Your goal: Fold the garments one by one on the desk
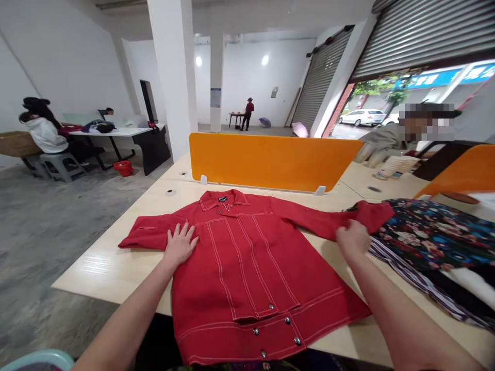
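Note:
A red jacket with white stitching and metal snap buttons lies front up on the pale wooden table, collar at the far side. Its hem reaches the near table edge. My left hand rests flat on the jacket near the left armpit, fingers spread. Beside it, the left sleeve is folded back on itself. Over on the right, my right hand is closed around the other sleeve near its cuff, which is bent up. The fingertips there are partly hidden and slightly blurred.
An orange divider stands behind the jacket. Folded clothes, floral and striped, lie at the right. Beyond them are paper cups and a person in a cap. A light-blue basin sits at lower left. Other people are farther back.

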The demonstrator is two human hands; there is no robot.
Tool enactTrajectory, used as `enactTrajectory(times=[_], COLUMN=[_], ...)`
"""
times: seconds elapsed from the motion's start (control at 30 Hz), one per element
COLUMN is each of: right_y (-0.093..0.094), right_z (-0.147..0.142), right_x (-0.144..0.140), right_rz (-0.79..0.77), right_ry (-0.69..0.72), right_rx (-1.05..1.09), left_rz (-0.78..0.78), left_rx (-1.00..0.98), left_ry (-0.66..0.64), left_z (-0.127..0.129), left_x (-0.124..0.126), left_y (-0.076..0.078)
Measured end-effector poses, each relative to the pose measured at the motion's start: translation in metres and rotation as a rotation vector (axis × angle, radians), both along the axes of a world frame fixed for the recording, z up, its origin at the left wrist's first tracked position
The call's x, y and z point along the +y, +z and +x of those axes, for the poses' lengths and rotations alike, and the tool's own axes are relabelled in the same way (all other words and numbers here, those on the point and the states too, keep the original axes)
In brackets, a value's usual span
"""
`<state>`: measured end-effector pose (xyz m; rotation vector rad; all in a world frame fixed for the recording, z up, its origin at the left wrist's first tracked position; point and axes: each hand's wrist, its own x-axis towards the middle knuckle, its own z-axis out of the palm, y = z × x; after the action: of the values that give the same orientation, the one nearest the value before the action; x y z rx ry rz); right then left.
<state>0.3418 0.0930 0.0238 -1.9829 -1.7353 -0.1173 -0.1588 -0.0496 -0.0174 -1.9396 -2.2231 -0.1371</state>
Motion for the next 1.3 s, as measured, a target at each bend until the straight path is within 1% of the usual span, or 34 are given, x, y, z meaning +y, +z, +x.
enactTrajectory(times=[0.03, 0.07, 0.1, 0.13, 0.17, 0.2, 0.23, 0.27, 0.33, 0.47, 0.57, 0.7, 0.8, 0.9, 0.97, 1.03, 1.13, 1.23, 1.3], right_y=[-0.011, -0.021, -0.030, -0.038, -0.046, -0.052, -0.056, -0.060, -0.064, -0.065, -0.066, -0.064, -0.059, -0.054, -0.053, -0.052, -0.052, -0.050, -0.049], right_z=[-0.017, -0.037, -0.057, -0.076, -0.092, -0.105, -0.113, -0.118, -0.116, -0.092, -0.079, -0.075, -0.078, -0.079, -0.079, -0.078, -0.077, -0.076, -0.075], right_x=[-0.001, -0.001, -0.001, -0.001, -0.001, -0.002, -0.004, -0.005, -0.008, -0.010, -0.010, -0.013, -0.018, -0.020, -0.019, -0.017, -0.014, -0.012, -0.012], right_rz=[0.056, 0.096, 0.102, 0.094, 0.063, 0.027, -0.007, -0.034, -0.055, -0.054, -0.090, -0.160, -0.136, -0.102, -0.083, -0.068, -0.050, -0.041, -0.039], right_ry=[-0.010, 0.022, 0.097, 0.215, 0.350, 0.436, 0.494, 0.510, 0.458, 0.367, 0.300, 0.226, 0.205, 0.211, 0.209, 0.203, 0.199, 0.204, 0.210], right_rx=[0.021, 0.032, 0.030, 0.014, -0.025, -0.060, -0.093, -0.118, -0.144, -0.164, -0.165, -0.153, -0.113, -0.064, -0.049, -0.054, -0.059, -0.039, -0.022], left_rz=[-0.015, -0.034, -0.052, -0.068, -0.079, -0.086, -0.090, -0.091, -0.092, -0.070, -0.050, -0.031, 0.006, 0.112, 0.182, 0.190, 0.056, -0.127, -0.181], left_rx=[0.005, 0.011, 0.018, 0.027, 0.036, 0.045, 0.053, 0.059, 0.069, 0.079, 0.070, 0.064, 0.071, 0.106, 0.134, 0.123, 0.028, -0.008, 0.010], left_ry=[-0.013, -0.026, -0.041, -0.054, -0.065, -0.072, -0.078, -0.081, -0.088, -0.130, -0.161, -0.188, -0.170, -0.108, -0.123, -0.185, -0.304, -0.418, -0.473], left_z=[-0.002, -0.004, -0.007, -0.009, -0.011, -0.014, -0.016, -0.018, -0.021, -0.022, -0.018, -0.015, -0.012, -0.006, 0.004, 0.024, 0.069, 0.116, 0.136], left_x=[0.005, 0.010, 0.015, 0.020, 0.025, 0.030, 0.034, 0.038, 0.044, 0.060, 0.077, 0.097, 0.102, 0.097, 0.090, 0.082, 0.069, 0.051, 0.038], left_y=[0.001, 0.003, 0.005, 0.006, 0.008, 0.009, 0.009, 0.009, 0.009, 0.006, 0.005, 0.006, 0.007, 0.011, 0.015, 0.020, 0.022, 0.015, 0.011])
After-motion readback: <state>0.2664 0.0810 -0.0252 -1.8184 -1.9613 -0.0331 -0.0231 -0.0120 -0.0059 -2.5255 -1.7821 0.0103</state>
